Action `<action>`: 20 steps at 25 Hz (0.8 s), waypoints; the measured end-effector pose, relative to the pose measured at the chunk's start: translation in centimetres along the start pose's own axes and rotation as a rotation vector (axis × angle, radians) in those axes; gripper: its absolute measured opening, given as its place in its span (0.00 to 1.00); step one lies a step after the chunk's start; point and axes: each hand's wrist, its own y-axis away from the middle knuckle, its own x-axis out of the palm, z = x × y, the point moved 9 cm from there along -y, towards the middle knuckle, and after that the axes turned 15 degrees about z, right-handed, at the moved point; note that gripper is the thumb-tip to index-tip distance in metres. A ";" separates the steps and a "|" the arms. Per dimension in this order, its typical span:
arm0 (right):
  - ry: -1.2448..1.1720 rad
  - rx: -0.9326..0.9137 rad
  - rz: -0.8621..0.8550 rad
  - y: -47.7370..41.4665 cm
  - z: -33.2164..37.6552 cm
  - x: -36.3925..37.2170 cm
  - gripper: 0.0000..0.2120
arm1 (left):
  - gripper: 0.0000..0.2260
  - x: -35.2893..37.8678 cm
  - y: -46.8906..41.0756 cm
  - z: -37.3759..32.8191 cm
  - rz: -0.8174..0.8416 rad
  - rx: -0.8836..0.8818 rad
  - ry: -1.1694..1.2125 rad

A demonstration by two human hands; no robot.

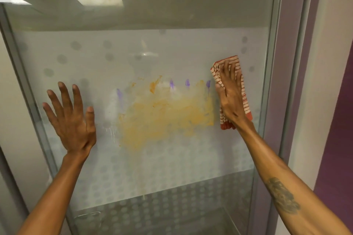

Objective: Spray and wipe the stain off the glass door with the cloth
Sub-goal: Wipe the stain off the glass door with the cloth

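Now the right hand (231, 97) presses the cloth (246, 99) flat-fingered on the glass door (172, 168); the stain (166, 116) lies just left of it (long axis sideways), left hand (70, 118) splayed empty beyond.

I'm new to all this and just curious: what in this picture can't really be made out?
- Head view: the middle of the cloth is hidden under the right hand.
- Head view: whatever lies behind the glass door is blurred by its frosted film.
- Head view: the door's bottom is cut off by the lower edge.
- Head view: one angle cannot show whether the left hand touches the glass.
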 end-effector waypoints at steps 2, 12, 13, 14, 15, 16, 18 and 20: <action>0.071 -0.011 -0.021 0.0 -0.1 0.2 0.30 | 0.29 0.2 0.0 0.1 0.000 0.016 0.001; -0.253 0.029 -0.111 -1.9 1.0 -0.6 0.26 | 0.29 0.6 0.8 0.5 0.004 0.076 -0.034; -0.160 -0.044 -0.060 -2.6 2.5 0.1 0.26 | 0.30 0.5 0.8 0.4 0.008 0.078 -0.029; -0.041 -0.133 -0.006 -2.4 3.6 1.2 0.26 | 0.30 0.5 0.7 0.4 0.015 0.081 -0.026; 0.068 -0.229 0.048 -1.2 3.9 2.6 0.26 | 0.30 0.6 0.7 0.6 0.019 0.079 -0.029; 0.150 -0.309 0.098 0.8 3.5 4.1 0.26 | 0.31 0.7 0.6 0.7 0.021 0.075 -0.032; 0.212 -0.350 0.128 6.1 0.5 6.3 0.26 | 0.31 0.9 0.6 0.7 0.024 0.076 -0.022; 0.135 -0.207 0.062 10.8 -2.8 7.6 0.26 | 0.31 1.0 0.7 0.9 0.022 0.080 -0.017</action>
